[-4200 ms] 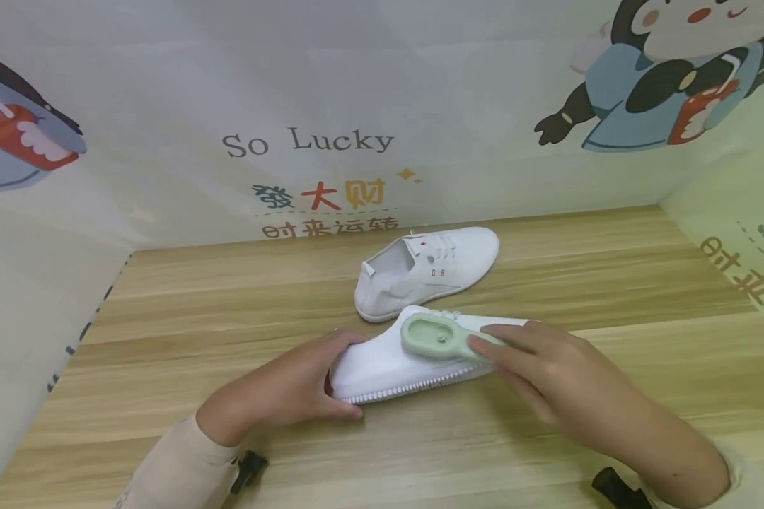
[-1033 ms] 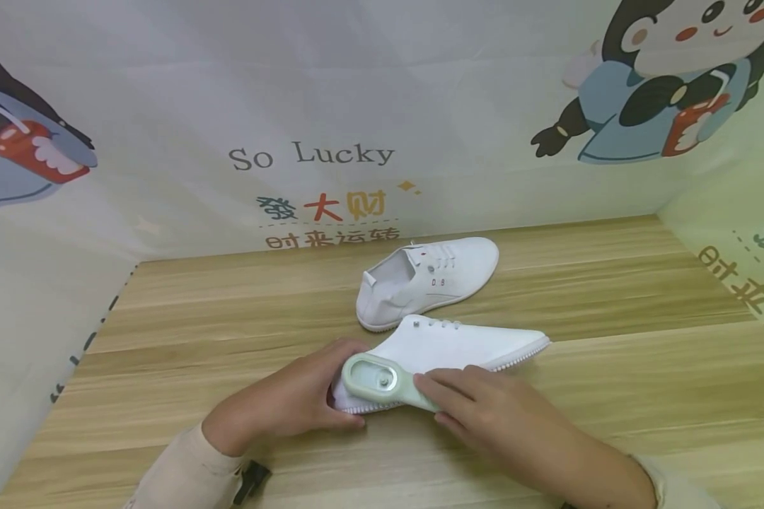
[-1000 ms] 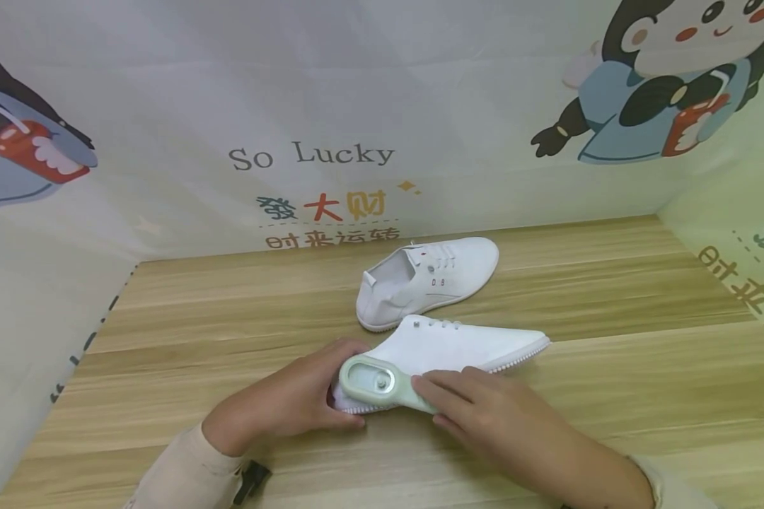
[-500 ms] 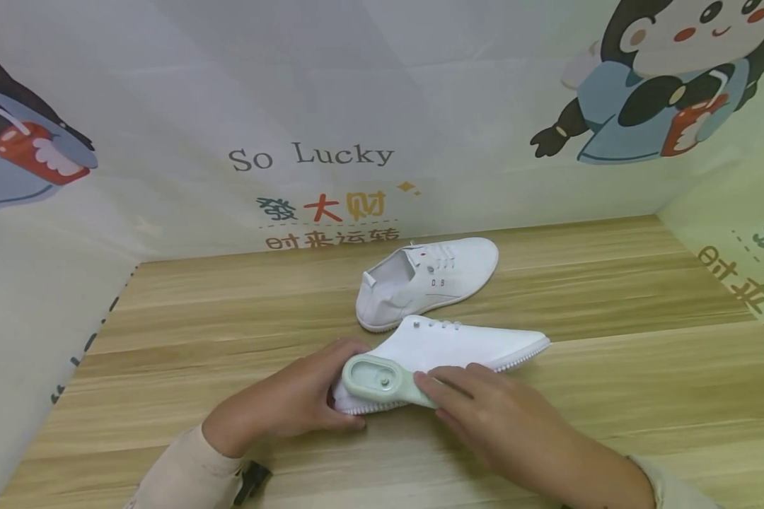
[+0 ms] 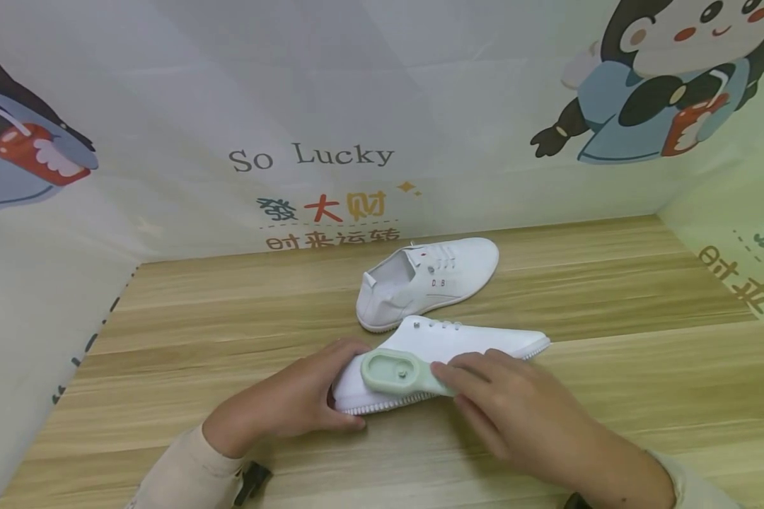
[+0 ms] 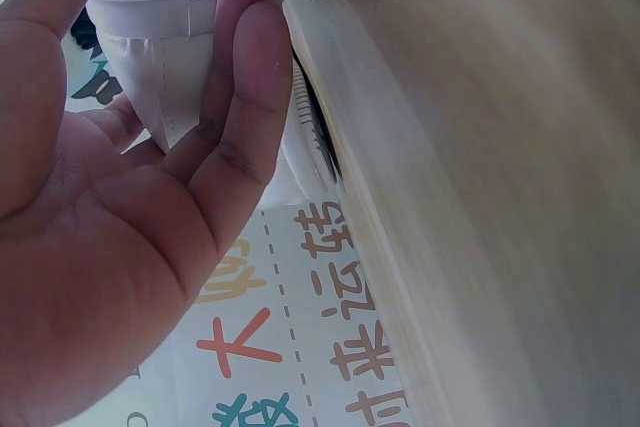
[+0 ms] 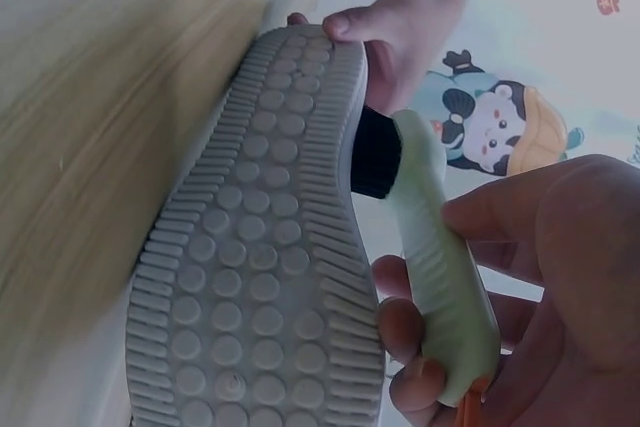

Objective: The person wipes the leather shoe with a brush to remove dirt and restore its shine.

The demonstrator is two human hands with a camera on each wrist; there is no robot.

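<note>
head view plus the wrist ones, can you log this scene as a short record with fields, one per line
left hand: grips near shoe by the heel
right hand: holds green brush by its handle
brush contact: dark bristles against near shoe's side
near shoe: white, tilted, studded sole facing the right wrist camera
far shoe: white, upright, not held
shoes touching: cannot tell
surface: wood-grain table
backdrop: pale, printed with cartoon figures and lettering
</note>
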